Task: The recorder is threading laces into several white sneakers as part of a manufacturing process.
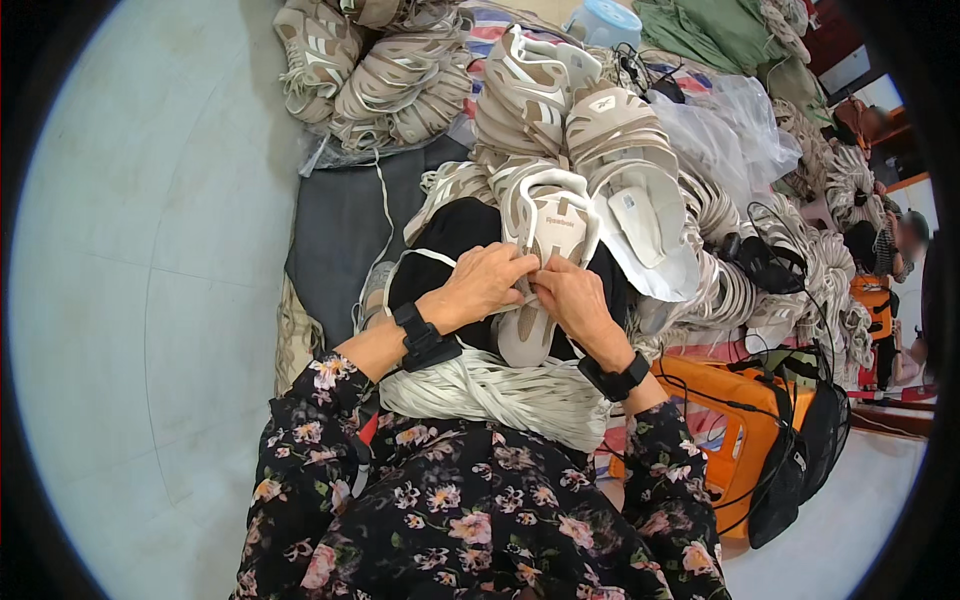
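Observation:
A beige and white shoe upper point(545, 240) lies on a black cloth-covered lap surface point(455, 240) in front of me. My left hand point(480, 285) and my right hand point(572, 300) both pinch the near end of this upper, fingertips meeting at its middle. Each wrist wears a black band. A thick bundle of white laces point(500, 395) rests on my lap just below the hands. My sleeves are dark with a flower print.
Stacks of beige shoe uppers point(400, 80) pile up at the back and right point(620, 140). A clear plastic bag point(725, 130), an orange plastic stool point(745, 420), black cables and a black bag point(815, 440) sit at right. Pale tiled floor point(150, 300) spreads left. Another person sits far right.

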`<control>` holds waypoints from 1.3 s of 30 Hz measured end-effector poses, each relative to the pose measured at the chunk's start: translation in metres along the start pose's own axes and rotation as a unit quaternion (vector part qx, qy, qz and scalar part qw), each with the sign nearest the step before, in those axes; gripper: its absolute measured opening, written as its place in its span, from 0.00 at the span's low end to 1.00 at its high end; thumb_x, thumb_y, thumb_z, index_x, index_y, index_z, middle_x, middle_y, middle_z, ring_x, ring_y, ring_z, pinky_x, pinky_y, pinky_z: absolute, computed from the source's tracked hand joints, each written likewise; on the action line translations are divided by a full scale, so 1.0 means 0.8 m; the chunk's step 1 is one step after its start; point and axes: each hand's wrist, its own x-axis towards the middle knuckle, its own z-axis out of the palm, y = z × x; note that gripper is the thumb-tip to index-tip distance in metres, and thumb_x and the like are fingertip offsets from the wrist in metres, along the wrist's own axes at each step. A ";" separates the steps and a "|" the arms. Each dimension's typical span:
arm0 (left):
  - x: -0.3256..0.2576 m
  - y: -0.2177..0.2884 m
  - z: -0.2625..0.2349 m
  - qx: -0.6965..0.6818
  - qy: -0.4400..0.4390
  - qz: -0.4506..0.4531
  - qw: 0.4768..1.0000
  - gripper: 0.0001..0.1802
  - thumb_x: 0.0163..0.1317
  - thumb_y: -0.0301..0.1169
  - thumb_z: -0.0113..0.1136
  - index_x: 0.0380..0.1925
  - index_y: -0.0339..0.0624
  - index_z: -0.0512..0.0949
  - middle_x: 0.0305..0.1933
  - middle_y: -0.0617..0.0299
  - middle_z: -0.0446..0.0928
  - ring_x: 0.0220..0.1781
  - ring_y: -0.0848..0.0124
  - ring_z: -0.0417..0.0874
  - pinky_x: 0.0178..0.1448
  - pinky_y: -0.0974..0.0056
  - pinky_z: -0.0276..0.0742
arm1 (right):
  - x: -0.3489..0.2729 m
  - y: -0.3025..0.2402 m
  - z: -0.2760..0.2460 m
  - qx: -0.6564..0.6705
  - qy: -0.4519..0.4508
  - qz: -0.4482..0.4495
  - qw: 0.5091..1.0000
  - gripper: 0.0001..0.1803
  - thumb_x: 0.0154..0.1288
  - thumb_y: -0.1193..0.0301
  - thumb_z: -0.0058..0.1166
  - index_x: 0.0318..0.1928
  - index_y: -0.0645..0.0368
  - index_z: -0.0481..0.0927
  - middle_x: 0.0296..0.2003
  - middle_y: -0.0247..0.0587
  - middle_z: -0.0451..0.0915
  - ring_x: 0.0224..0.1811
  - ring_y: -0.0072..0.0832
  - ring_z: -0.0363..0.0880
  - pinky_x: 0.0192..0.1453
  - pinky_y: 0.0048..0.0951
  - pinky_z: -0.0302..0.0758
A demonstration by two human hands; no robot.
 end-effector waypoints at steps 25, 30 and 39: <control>0.057 0.005 0.004 0.006 0.041 0.214 0.976 0.08 0.45 0.25 0.61 0.28 0.44 0.74 0.37 0.62 0.71 0.49 0.62 0.70 0.53 0.59 0.63 | 0.000 0.057 -0.059 0.250 0.064 0.138 0.956 0.14 0.49 0.77 0.60 0.39 0.57 0.77 0.33 0.38 0.73 0.31 0.31 0.71 0.36 0.26 0.73; 0.056 0.013 0.021 -0.007 0.026 0.178 0.984 0.09 0.41 0.26 0.63 0.26 0.45 0.75 0.30 0.65 0.71 0.45 0.65 0.71 0.53 0.60 0.62 | -0.020 0.061 -0.043 0.128 0.039 -0.001 0.991 0.25 0.37 0.72 0.69 0.41 0.53 0.77 0.63 0.51 0.53 0.60 0.49 0.59 0.61 0.40 0.63; 0.065 0.023 0.028 0.119 -0.049 0.216 0.968 0.06 0.42 0.27 0.61 0.22 0.45 0.75 0.29 0.66 0.68 0.41 0.66 0.68 0.51 0.58 0.61 | -0.035 0.063 -0.023 0.035 0.096 -0.037 0.994 0.26 0.31 0.68 0.70 0.36 0.53 0.74 0.64 0.51 0.50 0.64 0.50 0.53 0.64 0.44 0.59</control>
